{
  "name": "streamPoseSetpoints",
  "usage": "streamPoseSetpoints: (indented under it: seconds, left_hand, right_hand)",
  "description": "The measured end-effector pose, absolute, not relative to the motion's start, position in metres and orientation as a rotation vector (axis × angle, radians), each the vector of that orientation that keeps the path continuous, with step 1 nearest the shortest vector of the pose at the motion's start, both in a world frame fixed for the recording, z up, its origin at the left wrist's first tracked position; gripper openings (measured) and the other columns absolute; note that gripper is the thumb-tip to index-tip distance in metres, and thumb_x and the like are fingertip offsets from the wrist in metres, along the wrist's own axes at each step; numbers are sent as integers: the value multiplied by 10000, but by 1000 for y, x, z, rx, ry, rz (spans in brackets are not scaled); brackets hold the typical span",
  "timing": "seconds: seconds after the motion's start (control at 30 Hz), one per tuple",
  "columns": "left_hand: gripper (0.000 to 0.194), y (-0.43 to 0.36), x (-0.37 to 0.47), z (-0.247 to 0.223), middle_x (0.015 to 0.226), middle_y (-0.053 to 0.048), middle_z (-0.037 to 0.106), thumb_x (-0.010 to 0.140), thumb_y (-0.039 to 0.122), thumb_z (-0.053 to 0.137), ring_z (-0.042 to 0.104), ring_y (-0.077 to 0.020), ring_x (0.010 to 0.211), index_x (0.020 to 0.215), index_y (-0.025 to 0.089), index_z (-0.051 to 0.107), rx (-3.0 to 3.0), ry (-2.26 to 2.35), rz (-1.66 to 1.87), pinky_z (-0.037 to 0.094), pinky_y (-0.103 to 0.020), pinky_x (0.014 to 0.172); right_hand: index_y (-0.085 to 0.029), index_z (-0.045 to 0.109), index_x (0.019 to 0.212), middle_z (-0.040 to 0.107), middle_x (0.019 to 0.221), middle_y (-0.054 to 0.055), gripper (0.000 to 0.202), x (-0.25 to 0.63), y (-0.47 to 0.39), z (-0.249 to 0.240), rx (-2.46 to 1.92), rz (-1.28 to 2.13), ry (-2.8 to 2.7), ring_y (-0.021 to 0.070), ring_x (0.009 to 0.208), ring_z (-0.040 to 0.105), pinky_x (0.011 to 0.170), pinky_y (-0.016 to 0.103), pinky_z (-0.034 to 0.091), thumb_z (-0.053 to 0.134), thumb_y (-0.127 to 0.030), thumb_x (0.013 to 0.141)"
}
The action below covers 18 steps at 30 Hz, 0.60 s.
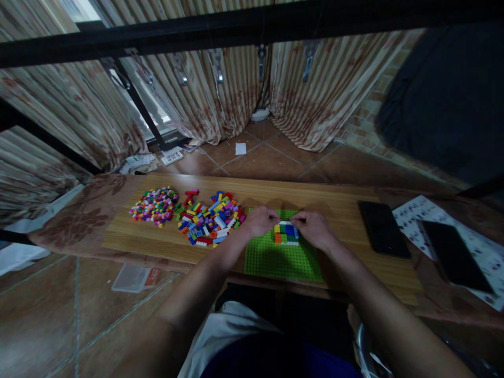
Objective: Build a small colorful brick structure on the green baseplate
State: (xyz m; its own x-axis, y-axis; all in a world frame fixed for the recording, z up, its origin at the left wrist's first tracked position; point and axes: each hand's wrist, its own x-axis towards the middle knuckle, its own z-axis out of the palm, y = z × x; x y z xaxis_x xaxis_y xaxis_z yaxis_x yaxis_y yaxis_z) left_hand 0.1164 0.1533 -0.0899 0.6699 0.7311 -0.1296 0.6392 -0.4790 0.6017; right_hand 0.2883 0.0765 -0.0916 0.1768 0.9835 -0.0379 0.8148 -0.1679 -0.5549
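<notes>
Left hand (261, 220), right hand (314, 228) flank bricks (286, 234); printed sheet (468, 239) rightward (unreadable).

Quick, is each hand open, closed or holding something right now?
Left hand: curled beside the toy-brick build; can't tell whether it holds a brick.
Right hand: curled at the build's other side; grip can't be told either.

Striped curtains (232, 100) and brown floor tiles (268, 157) ahead of me.
To my right, a black tablet (383, 229), then a printed sheet (468, 239) bearing a second tablet (452, 254); metal clips (308, 67) hang from a dark bar (244, 27), and a clear plastic container (129, 278) lies to my left.
</notes>
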Motion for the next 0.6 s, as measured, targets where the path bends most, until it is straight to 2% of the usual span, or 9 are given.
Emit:
streamPoseSetpoints:
  seconds: [0.6]
  left_hand:
    - [222,153,121,-90,686,-10,695,791,202,539,611,-148,679,771,193,759,2322,1065,181,456,-213,674]
  right_hand:
    - [-219,754,707,750,742,27,152,293,87,-96,-2002,655,-1642,177,715,676,697,267,482,612,-187,749]
